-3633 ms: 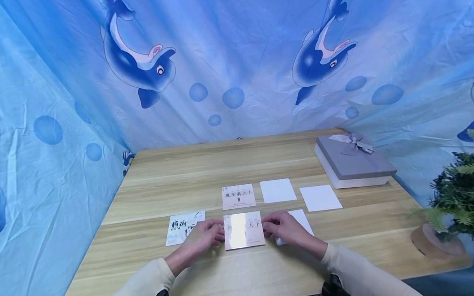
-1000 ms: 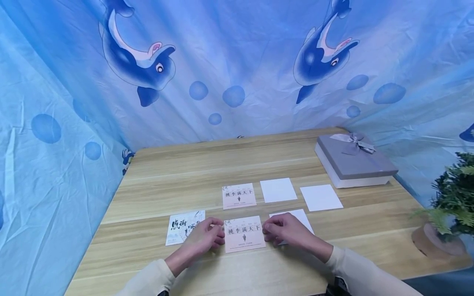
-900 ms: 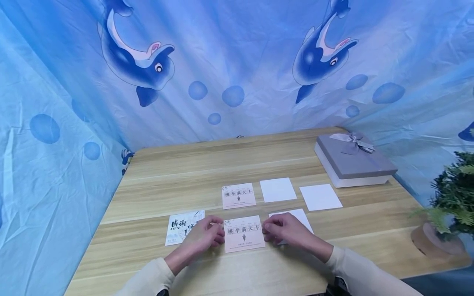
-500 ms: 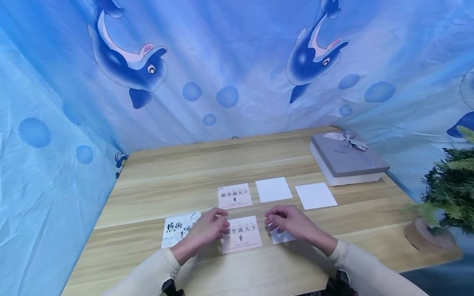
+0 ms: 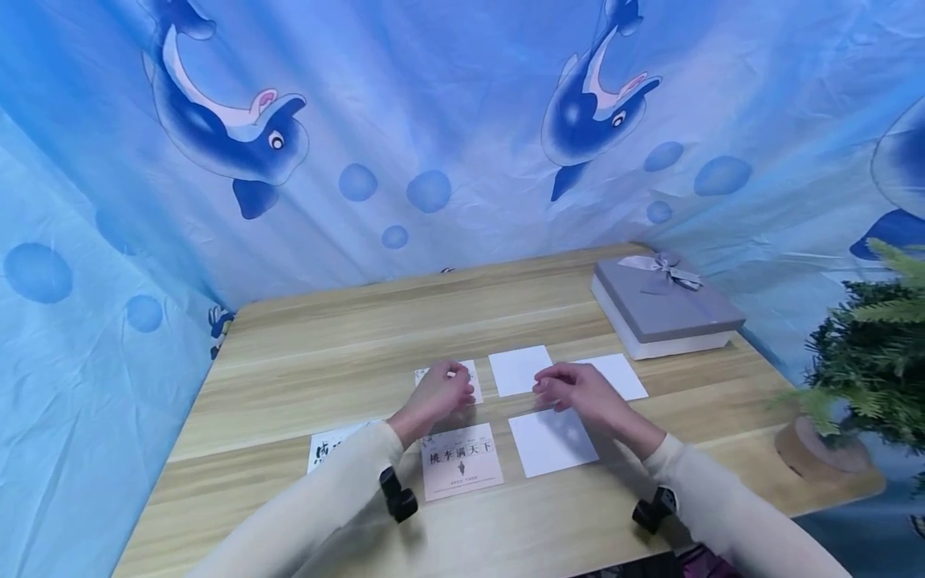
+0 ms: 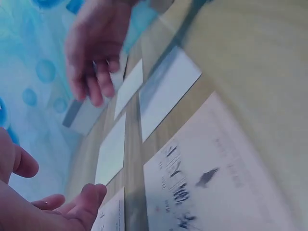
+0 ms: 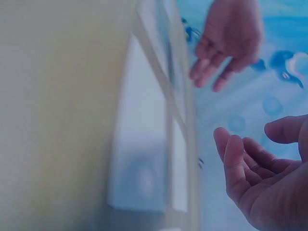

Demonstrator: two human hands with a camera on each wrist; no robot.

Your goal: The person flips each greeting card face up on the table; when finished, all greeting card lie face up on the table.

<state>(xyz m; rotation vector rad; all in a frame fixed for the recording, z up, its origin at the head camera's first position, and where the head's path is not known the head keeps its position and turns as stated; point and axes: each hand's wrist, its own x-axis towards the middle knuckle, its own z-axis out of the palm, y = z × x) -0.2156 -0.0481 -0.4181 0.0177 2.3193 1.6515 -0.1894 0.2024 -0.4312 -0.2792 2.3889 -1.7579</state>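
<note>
In the head view my left hand [image 5: 442,393] hovers over the far printed card [image 5: 478,388], hiding most of it. My right hand [image 5: 581,393] hangs above the blank white cards, its fingers loosely bent with nothing in them. Below and between the hands, a pinkish card with black Chinese characters [image 5: 462,474] lies flat on the table. Another printed card [image 5: 328,443] is partly hidden by the left sleeve. Both wrist views show the left hand [image 6: 62,207] and right hand [image 7: 269,187] raised off the table, fingers relaxed, holding nothing.
Three blank white cards lie to the right: a near one [image 5: 555,449], a far one [image 5: 517,371] and a right one [image 5: 623,377]. A grey-lidded box with a ribbon bow [image 5: 665,301] sits at the back right. A potted plant [image 5: 867,361] stands at the right edge.
Both hands have left the sides of the near printed card and moved up and forward over the far row. That card stays flat on the table. The head view has shifted slightly.
</note>
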